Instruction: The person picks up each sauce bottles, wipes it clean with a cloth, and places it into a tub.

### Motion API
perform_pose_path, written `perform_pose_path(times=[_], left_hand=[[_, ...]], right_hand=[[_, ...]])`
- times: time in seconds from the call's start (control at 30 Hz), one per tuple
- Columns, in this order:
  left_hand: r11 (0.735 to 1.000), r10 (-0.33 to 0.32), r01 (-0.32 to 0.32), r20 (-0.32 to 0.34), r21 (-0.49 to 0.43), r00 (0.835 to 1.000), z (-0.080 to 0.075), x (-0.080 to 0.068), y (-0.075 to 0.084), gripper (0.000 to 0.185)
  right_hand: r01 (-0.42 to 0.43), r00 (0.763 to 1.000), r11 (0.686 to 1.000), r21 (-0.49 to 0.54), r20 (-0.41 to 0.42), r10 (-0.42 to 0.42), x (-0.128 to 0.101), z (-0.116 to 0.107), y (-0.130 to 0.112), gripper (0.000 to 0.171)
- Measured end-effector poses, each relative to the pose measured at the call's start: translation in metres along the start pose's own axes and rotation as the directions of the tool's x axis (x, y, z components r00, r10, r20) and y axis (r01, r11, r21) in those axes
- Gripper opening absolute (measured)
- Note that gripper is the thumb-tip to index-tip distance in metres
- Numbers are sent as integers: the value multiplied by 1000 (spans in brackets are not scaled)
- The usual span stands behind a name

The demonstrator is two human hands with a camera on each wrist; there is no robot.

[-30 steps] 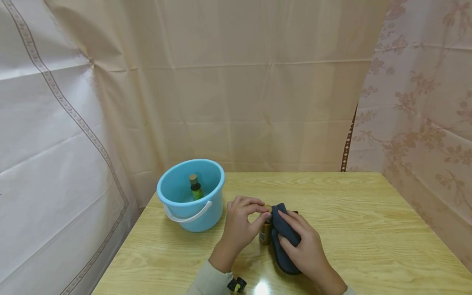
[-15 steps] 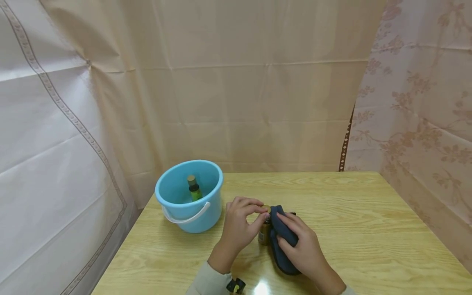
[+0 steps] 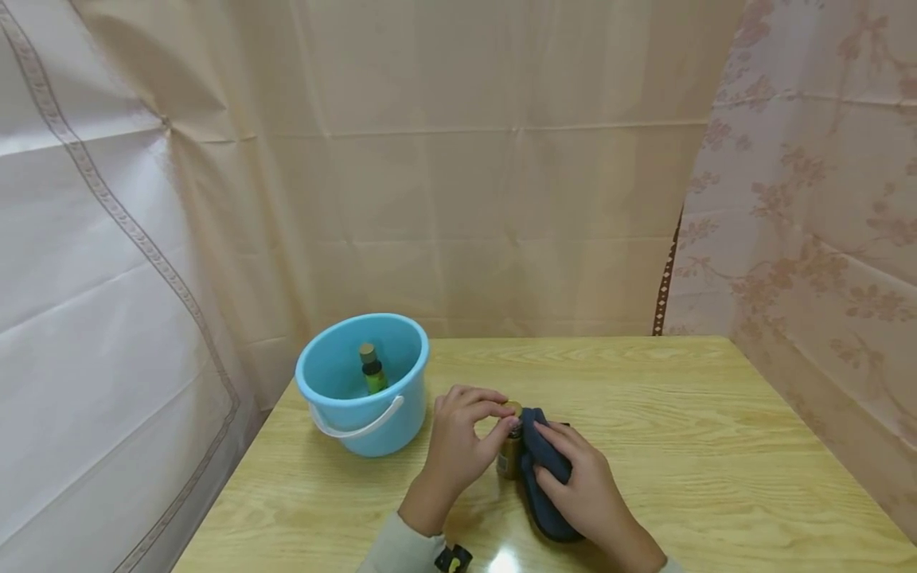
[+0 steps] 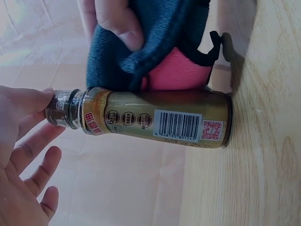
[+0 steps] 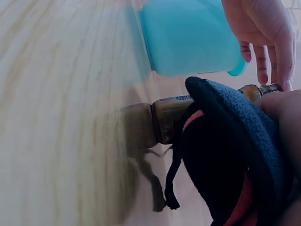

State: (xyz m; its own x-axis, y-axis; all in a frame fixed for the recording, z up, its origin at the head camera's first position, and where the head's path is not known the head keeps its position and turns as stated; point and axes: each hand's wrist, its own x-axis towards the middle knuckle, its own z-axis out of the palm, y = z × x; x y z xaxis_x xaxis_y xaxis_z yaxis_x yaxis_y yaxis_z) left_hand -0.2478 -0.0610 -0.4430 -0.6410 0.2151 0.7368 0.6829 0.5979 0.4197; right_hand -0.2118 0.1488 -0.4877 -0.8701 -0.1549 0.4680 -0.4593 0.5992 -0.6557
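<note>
A small bottle with a gold label stands upright on the table in the head view. My left hand pinches its cap between thumb and index finger, the other fingers spread loosely in the left wrist view. Against the bottle's right side lies a folded dark blue fleecy cloth with black edging and a pink inner side. My right hand grips the cloth, fingers over its upper fold. In the right wrist view, the cloth hides part of the bottle.
To the left stands a light blue bucket with a white handle hanging at its front. Inside leans a dark bottle with a green label. Cloth curtains hang behind and on both sides of the wooden table.
The cloth's upper end has slid slightly down beside the bottle's cap along with my right hand. My left hand keeps its pinch on the cap. The whole view has shifted a little.
</note>
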Motion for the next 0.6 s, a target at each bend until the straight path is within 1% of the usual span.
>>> perform_pose_path(times=[0.17,0.43,0.6], left_hand=[[1000,-4,4,2,-8,1000,-1,0,2,10],[1000,-24,24,18,-9,1000,-2,0,2,11],[1000,-20,20,14,0,1000,-3,0,3,10]], right_hand=[[-69,996,997,-44,60,72,0,3,3,57],[-154,977,987,-42,146,159,1,7,7,55],[-171,972,984,-48,153,177,2,7,7,55]])
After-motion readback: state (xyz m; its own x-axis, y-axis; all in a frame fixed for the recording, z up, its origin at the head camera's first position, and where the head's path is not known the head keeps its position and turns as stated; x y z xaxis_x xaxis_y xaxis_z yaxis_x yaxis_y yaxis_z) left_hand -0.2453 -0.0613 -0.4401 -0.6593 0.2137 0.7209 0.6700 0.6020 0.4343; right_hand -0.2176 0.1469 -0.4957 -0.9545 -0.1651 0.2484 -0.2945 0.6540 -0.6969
